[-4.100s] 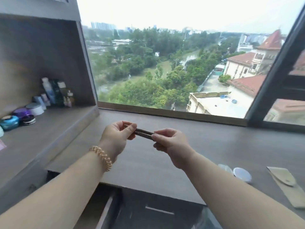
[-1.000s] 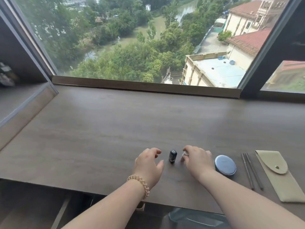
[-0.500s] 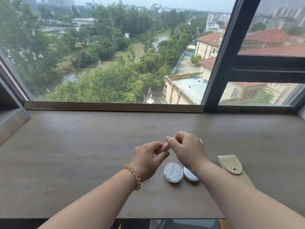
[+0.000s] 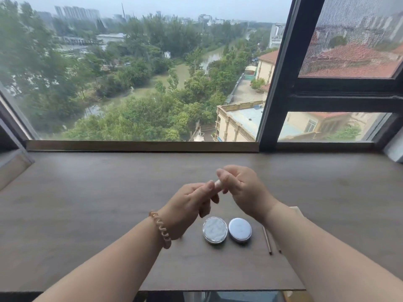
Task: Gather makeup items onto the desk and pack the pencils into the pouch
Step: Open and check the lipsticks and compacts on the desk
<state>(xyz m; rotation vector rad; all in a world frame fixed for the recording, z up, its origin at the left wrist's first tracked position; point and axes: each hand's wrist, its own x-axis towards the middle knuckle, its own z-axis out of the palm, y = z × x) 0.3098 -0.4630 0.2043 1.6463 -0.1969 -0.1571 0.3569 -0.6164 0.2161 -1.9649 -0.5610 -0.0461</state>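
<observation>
My left hand (image 4: 189, 205) and my right hand (image 4: 244, 188) meet above the desk (image 4: 87, 203). Between them is a small pale tube-like item (image 4: 217, 184); the right hand grips it and the left fingertips pinch its end. Below the hands, two round compacts lie side by side: a marbled white one (image 4: 214, 229) and a plain silver one (image 4: 239, 229). Two thin brown pencils (image 4: 267, 239) lie just right of them, partly under my right forearm. Only a corner of the beige pouch (image 4: 294, 209) shows behind that forearm.
A large window with a dark frame (image 4: 274, 83) runs along the back of the desk. A shelf edge (image 4: 13, 162) juts in at the far left. The desk's front edge (image 4: 218, 290) lies close under my forearms.
One second ago both hands rested on the desk beside a small black bottle. They have since lifted and come together on the pale item. The view has tilted up and right, and the bottle is out of sight.
</observation>
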